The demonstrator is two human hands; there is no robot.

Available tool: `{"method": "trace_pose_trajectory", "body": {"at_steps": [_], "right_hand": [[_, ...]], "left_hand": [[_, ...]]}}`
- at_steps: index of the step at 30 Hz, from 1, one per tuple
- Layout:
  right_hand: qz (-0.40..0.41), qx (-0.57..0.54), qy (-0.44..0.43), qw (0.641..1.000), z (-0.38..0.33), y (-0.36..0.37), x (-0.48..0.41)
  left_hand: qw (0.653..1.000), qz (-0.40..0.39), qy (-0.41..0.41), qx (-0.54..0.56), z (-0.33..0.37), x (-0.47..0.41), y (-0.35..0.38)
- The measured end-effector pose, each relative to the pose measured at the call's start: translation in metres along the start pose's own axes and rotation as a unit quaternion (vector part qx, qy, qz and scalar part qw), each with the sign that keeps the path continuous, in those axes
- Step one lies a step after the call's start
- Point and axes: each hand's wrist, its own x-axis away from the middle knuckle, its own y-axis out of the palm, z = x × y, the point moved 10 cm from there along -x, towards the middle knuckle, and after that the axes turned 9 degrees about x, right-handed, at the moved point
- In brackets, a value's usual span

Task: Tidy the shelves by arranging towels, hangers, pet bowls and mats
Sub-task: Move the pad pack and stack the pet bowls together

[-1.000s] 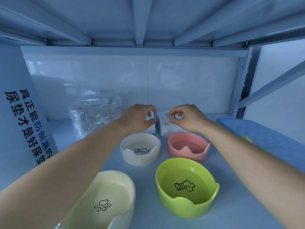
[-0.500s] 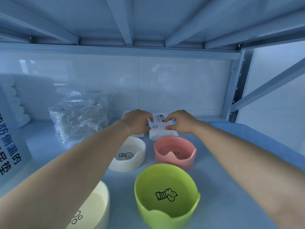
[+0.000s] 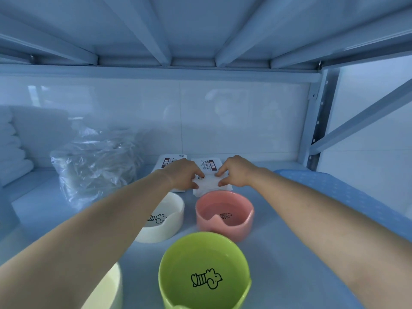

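While both hands, left hand (image 3: pixel 182 172) and right hand (image 3: pixel 236 171), pinch the right white packet (image 3: pixel 206 186) at the shelf (image 3: pixel 278 253) back behind the pink bowl (image 3: pixel 225 214), we judge packet-aligning underway; next: square it against the left packet (image 3: pixel 168 162).

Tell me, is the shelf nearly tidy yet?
Partly. The white folded towel pack lies flat at the back. Both hands, left and right, pinch the second white towel pack, placing it alongside. The pink pet bowl, white pet bowl and green pet bowl sit loosely grouped and may need lining up.
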Motion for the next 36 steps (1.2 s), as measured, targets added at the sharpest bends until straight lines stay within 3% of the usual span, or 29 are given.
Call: {"method": "trace_pose_trajectory", "body": {"at_steps": [8,15,20,28,36], "right_hand": [[-0.005,0.053,0.031,0.998,0.026,-0.006,0.009],[-0.038,0.131,0.064,0.989,0.043,-0.015,0.013],[-0.061,0.173,0.09,0.979,0.052,-0.015,0.015],[-0.07,0.211,0.009,0.975,0.032,-0.008,0.024],[-0.238,0.239,0.006,0.941,0.043,0.013,0.034]], "left_hand": [[0.999,-0.011,0.029,-0.02,0.027,-0.012,0.012],[0.997,-0.074,0.012,-0.001,0.037,-0.025,0.026],[0.997,-0.052,0.049,0.017,0.046,-0.025,0.021],[0.994,-0.068,0.088,0.003,0.056,-0.026,0.024],[0.98,-0.149,0.029,-0.128,0.048,-0.029,0.032]]}}
